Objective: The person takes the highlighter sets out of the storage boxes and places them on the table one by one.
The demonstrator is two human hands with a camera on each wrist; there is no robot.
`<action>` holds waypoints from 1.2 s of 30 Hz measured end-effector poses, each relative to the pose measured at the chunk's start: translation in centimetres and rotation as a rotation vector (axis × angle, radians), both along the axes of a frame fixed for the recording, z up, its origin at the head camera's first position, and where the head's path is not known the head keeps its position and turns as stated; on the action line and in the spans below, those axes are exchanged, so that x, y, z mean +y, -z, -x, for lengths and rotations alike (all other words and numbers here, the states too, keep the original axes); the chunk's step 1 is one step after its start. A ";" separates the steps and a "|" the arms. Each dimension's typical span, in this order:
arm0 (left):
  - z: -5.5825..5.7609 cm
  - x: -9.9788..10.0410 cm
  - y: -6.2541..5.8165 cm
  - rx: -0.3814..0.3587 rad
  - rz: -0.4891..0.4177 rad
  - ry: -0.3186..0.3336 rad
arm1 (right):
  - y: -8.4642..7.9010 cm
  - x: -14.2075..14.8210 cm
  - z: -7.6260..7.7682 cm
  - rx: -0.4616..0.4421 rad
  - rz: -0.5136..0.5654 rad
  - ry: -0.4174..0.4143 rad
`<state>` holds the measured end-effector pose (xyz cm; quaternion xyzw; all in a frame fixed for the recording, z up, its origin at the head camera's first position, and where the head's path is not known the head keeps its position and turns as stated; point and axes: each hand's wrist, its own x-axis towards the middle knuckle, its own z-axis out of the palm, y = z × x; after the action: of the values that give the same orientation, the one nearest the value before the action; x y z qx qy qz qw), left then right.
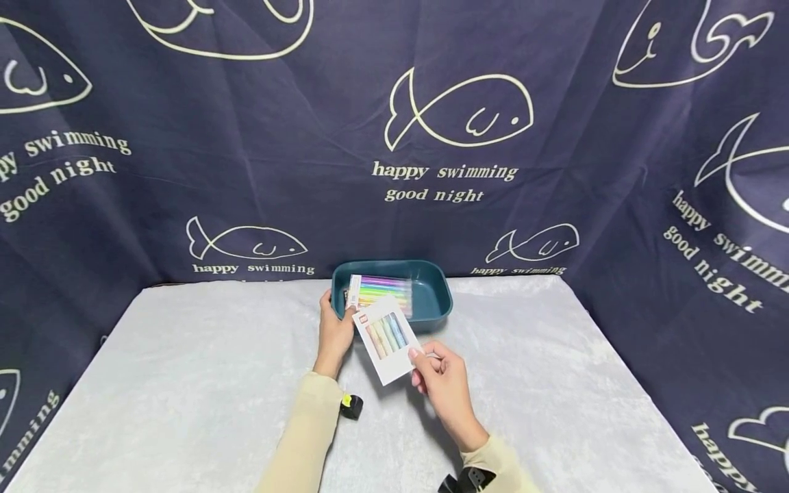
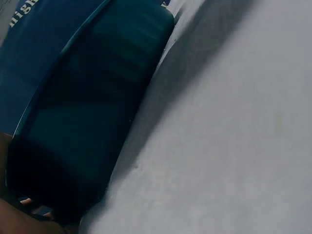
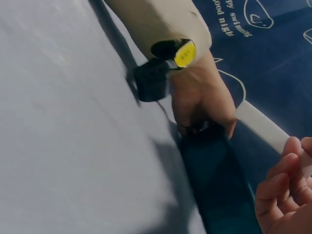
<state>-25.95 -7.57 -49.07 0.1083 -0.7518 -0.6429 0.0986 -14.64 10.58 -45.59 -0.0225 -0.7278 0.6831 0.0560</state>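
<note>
A dark teal plastic bin (image 1: 433, 293) stands at the back of the table. My left hand (image 1: 335, 337) grips its left end, with the thumb over the rim. Between the thumb and fingers of my right hand (image 1: 446, 385) is a corner of a flat white box (image 1: 385, 366), tilted in front of the bin. Coloured sticks show through the box's window. In the head view the box overlaps the bin's front rim. Inside the bin lies a clear pack of rainbow-coloured pens (image 1: 385, 282). The right wrist view catches the white box (image 3: 265, 127) edge-on.
A pale grey cloth covers the table (image 1: 203, 383). Dark blue fabric (image 1: 345, 144) printed with fish and lettering hangs behind it and along both sides. Each wrist carries a small black camera (image 1: 351, 407).
</note>
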 end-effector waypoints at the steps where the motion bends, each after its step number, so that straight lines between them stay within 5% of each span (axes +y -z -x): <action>1: 0.0 0.0 0.0 0.004 0.000 0.003 | 0.1 0.0 -0.2 -0.004 0.003 0.001; 11: 0.1 -0.1 0.5 0.072 0.007 0.028 | 1.0 -0.2 -1.1 -0.061 0.032 -0.018; 23: -0.3 -0.2 0.4 0.036 0.010 0.024 | 1.6 -0.3 -1.3 -0.181 0.081 -0.072; 36: -0.2 -0.4 0.0 0.026 0.034 0.030 | 2.1 -0.9 -1.7 -0.206 0.096 -0.101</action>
<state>-25.77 -7.94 -49.11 0.0871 -0.7628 -0.6327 0.1008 -12.97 9.72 -47.65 -0.0582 -0.6965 0.7131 -0.0547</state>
